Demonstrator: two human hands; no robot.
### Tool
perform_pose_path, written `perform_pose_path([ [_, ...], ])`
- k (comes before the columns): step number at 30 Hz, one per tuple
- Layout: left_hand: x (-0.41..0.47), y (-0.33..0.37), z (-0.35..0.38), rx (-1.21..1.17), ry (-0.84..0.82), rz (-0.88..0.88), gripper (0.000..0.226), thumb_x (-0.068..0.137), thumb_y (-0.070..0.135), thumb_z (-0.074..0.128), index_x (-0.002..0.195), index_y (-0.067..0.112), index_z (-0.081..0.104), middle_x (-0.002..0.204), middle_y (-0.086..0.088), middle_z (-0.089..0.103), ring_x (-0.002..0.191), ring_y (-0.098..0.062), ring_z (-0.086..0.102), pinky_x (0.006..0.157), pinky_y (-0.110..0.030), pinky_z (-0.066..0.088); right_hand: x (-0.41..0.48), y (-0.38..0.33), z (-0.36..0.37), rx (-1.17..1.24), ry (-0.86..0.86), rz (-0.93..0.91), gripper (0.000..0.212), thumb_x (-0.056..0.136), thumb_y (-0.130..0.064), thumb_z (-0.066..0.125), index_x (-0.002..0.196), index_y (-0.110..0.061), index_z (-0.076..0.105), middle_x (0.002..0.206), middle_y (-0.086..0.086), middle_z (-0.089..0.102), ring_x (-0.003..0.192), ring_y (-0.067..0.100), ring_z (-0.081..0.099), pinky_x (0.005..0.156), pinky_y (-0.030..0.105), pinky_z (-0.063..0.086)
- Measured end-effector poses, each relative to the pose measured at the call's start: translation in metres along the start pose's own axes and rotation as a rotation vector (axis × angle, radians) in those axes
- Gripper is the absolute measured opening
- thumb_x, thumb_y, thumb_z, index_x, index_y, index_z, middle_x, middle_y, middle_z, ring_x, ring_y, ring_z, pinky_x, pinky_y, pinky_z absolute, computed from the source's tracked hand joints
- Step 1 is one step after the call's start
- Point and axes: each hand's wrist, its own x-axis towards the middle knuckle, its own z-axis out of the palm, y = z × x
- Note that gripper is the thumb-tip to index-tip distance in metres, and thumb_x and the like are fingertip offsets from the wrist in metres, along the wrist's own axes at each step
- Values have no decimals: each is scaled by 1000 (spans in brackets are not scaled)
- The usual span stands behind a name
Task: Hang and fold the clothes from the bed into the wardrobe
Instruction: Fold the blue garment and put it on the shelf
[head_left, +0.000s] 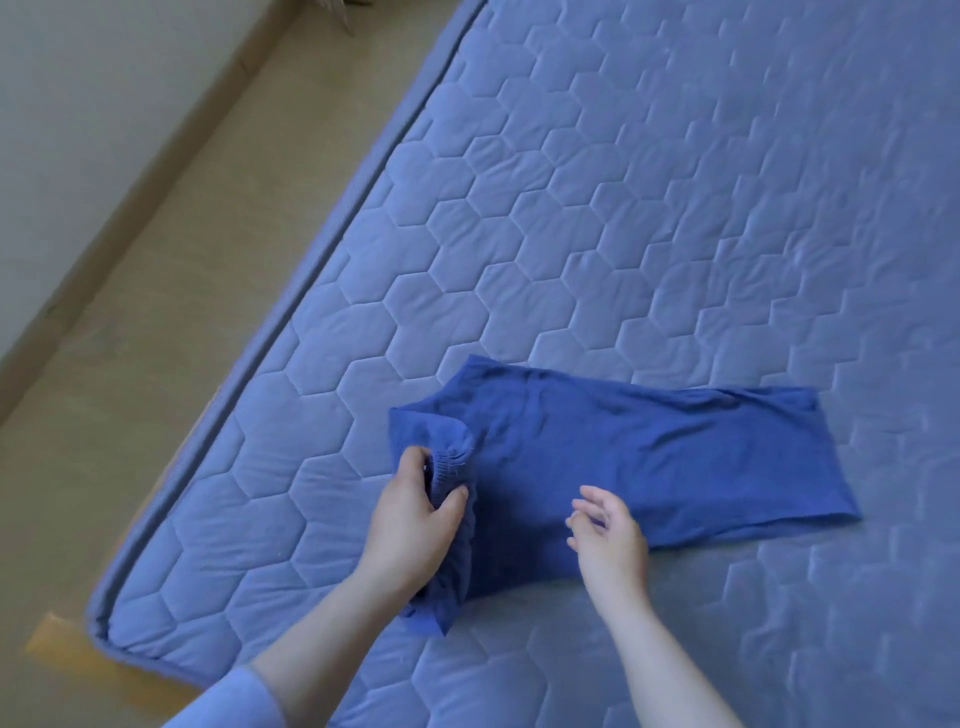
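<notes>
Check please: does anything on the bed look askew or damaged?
Only the blue garment: its elastic waistband end is bunched up in the left hand, while the rest lies flat on the quilted mattress. Nothing looks damaged.

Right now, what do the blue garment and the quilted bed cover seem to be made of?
Blue garment: soft matte knit, probably cotton jersey; it creases limply, and its gathered elastic band bunches where the left hand grips it. Bed cover: padded woven fabric, faint sheen; stitched hexagons puff between seams.

Deep blue garment on a lighter blue hexagon-quilted mattress.
</notes>
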Motion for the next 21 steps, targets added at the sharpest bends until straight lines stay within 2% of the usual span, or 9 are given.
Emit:
perform_pose_path([
  [3, -1, 25, 44, 23, -3, 33, 22, 84, 21, 62, 86, 24, 41, 72, 10, 57, 69, 4, 53, 56, -12, 37, 12, 17, -38, 45, 31, 21, 26, 94, -4, 51, 111, -23, 58, 105, -5, 64, 100, 24, 64, 93, 51, 52],
  [6, 2, 52, 87, -15, -49, 43, 19, 85, 23, 61, 90, 22, 43, 78, 9, 60, 72, -4, 55, 57, -11, 39, 25, 34, -70, 83, 60, 21, 27, 94, -1, 51, 112, -19, 58, 107, 2, 65, 99, 26, 64, 94, 49, 52],
  [9, 5, 82, 126, -180, -199, 35, 31, 88, 31, 64, 114, 31, 45, 96, 17, 61, 83, -8, 64, 68, -14, 49, 38, 47, -95, 92, 82, -16, 26, 94, 1, 53, 112, -17, 59, 109, 9, 68, 97, 22, 65, 90, 34, 49],
  [11, 6, 96, 149, -342, -320, 15, 44, 93, 32, 60, 132, 31, 40, 110, 14, 62, 89, -9, 69, 75, -27, 58, 48, 53, -105, 112, 72, -30, 23, 95, 0, 53, 113, -13, 58, 108, 10, 67, 96, 21, 63, 88, 30, 46],
  [12, 8, 98, 158, -351, -335, 28, 43, 95, 31, 57, 135, 29, 40, 114, 10, 63, 92, -9, 69, 76, -28, 58, 53, 54, -108, 129, 60, -21, 22, 96, -3, 53, 116, -11, 58, 106, 10, 67, 94, 22, 62, 86, 30, 45],
  [15, 18, 90, 172, -151, -274, 89, 26, 97, 25, 52, 123, 24, 53, 114, 5, 65, 96, -8, 65, 85, -30, 56, 65, 54, -111, 116, 47, 4, 31, 97, -14, 56, 127, -11, 54, 112, 6, 64, 94, 16, 60, 81, 24, 43],
  [18, 28, 71, 168, 32, -217, 105, 12, 95, 22, 52, 103, 28, 58, 105, 7, 66, 90, -1, 62, 71, -10, 49, 78, 50, -108, 30, 69, -2, 46, 93, -18, 63, 136, -9, 48, 126, 7, 57, 108, 17, 57, 91, 23, 41],
  [19, 31, 63, 165, 86, -197, 101, 12, 94, 21, 53, 100, 29, 58, 104, 7, 66, 88, 1, 61, 69, -8, 46, 82, 48, -107, -18, 68, -6, 51, 92, -20, 64, 138, -10, 46, 130, 7, 54, 112, 18, 56, 93, 24, 41],
  [21, 37, 49, 157, 154, -178, 78, 12, 93, 21, 54, 101, 28, 59, 105, 9, 65, 88, 2, 60, 77, -15, 47, 91, 44, -103, -105, 41, -5, 59, 90, -26, 66, 142, -11, 42, 137, 6, 50, 119, 20, 53, 97, 27, 40],
])
